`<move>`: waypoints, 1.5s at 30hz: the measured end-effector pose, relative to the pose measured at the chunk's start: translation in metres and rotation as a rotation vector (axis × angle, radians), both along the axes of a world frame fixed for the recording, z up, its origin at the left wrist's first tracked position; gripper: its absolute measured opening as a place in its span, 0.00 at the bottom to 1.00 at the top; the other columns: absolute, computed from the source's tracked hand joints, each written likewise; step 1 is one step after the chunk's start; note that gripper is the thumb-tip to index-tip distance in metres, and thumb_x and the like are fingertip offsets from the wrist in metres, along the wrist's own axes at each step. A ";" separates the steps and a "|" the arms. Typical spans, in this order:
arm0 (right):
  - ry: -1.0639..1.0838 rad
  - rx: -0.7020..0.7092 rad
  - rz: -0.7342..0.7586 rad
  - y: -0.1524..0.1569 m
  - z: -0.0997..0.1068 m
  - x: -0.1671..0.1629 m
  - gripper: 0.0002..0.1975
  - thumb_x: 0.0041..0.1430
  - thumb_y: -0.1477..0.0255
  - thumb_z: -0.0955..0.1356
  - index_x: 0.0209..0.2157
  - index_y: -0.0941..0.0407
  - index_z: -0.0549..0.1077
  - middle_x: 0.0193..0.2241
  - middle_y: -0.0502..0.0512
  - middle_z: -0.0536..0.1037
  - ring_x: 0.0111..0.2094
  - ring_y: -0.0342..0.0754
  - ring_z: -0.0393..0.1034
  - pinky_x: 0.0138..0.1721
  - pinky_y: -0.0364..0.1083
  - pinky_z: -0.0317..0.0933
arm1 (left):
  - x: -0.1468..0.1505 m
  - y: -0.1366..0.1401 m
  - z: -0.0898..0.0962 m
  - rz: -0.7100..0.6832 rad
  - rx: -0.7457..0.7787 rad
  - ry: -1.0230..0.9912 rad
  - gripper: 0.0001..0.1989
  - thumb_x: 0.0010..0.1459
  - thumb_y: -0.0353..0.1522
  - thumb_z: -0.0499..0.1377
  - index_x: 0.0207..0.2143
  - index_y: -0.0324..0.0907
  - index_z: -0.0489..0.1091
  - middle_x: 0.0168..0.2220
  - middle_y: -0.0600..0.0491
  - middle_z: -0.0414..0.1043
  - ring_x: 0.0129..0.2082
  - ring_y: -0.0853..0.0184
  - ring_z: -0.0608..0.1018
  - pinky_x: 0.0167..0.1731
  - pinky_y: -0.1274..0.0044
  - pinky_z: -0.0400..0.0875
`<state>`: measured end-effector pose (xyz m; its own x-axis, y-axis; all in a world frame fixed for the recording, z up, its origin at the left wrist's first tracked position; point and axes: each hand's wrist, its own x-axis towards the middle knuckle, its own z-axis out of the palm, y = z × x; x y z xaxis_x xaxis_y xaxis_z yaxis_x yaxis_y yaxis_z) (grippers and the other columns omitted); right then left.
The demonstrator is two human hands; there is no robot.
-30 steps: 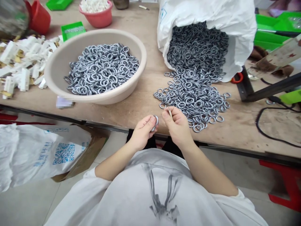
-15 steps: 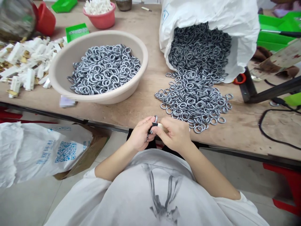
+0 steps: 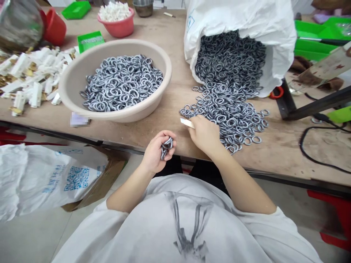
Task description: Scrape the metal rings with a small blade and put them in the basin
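Note:
My left hand (image 3: 157,151) is curled around several grey rings (image 3: 166,148) just over the front edge of the table. In my right hand (image 3: 205,134) is a short cream-coloured stick (image 3: 187,123), its tip poking out to the left; the rest of it is hidden in the grip. That hand is at the near left side of a loose pile of grey rings (image 3: 233,109), covering part of it. The pile spills from the mouth of a white sack (image 3: 279,65). To the left, a wide beige basin (image 3: 120,116) holds many more such rings.
White and brass-coloured pieces (image 3: 35,93) lie heaped on the left. Behind stand a red bowl (image 3: 116,29) of white parts and a green tray (image 3: 90,41). A dark metal bracket (image 3: 286,106) and a black cable (image 3: 301,146) are at right.
My hands have come apart. The right one moved up to the ring pile with the cream stick; the left drew back slightly left and down, still holding rings.

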<state>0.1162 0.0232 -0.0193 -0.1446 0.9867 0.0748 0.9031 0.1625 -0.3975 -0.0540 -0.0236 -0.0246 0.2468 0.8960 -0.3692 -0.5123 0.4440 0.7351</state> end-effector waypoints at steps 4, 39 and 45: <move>0.896 -0.182 0.081 -0.027 -0.001 -0.004 0.12 0.64 0.61 0.66 0.33 0.55 0.71 0.29 0.52 0.74 0.31 0.46 0.68 0.32 0.44 0.59 | 0.013 -0.003 -0.003 0.007 0.002 0.022 0.19 0.53 0.47 0.62 0.32 0.40 0.66 0.26 0.57 0.68 0.16 0.78 0.64 0.10 0.86 0.46; 0.227 0.119 0.144 -0.038 -0.001 0.013 0.26 0.66 0.51 0.61 0.22 0.55 0.67 0.20 0.50 0.68 0.23 0.43 0.59 0.27 0.45 0.44 | 0.007 -0.010 -0.007 -0.317 0.044 -0.056 0.22 0.50 0.45 0.68 0.24 0.38 0.63 0.21 0.59 0.60 0.14 0.82 0.57 0.12 0.86 0.45; -0.260 0.085 -0.135 -0.020 -0.013 0.020 0.13 0.63 0.62 0.68 0.38 0.58 0.76 0.37 0.64 0.78 0.31 0.52 0.69 0.27 0.47 0.42 | 0.003 -0.008 -0.003 -0.211 0.019 0.004 0.17 0.50 0.42 0.67 0.31 0.37 0.70 0.24 0.56 0.67 0.14 0.81 0.60 0.11 0.86 0.45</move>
<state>0.1359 0.0030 -0.0321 -0.0381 0.9901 0.1353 0.9884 0.0572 -0.1404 -0.0509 -0.0316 -0.0280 0.4280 0.8316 -0.3539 -0.4066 0.5269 0.7464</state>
